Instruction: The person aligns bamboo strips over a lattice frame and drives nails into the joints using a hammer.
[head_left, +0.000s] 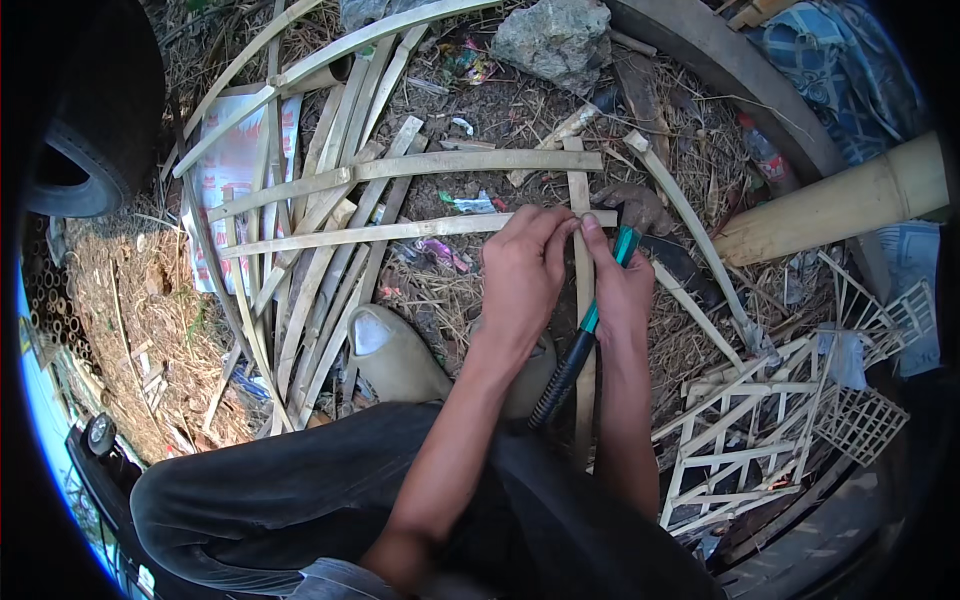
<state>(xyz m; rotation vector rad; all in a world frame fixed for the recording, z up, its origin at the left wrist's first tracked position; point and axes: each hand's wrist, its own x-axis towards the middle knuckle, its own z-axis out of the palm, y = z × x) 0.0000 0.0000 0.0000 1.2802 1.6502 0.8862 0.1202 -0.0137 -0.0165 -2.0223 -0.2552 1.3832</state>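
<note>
Two long pale bamboo strips, the upper one (460, 162) and the lower one (400, 232), run sideways over an upright bamboo strip (584, 270). My left hand (522, 262) is closed over the lower strip near its right end, fingertips pinched at the crossing. Whatever sits between those fingertips is too small to make out. Close beside it, my right hand (622, 285) holds a hammer (577, 362) with a teal and black handle slanting down toward my lap. Its thumb and fingertips meet the left fingertips at the same crossing. The hammer's head is partly hidden.
More bamboo strips (330, 250) lie piled at the left on a printed sheet. A grey rock (555, 45), a tire (690, 50) and a plastic bottle (768, 160) lie beyond. A thick bamboo pole (840, 205) and slatted bamboo frames (745, 455) are at the right.
</note>
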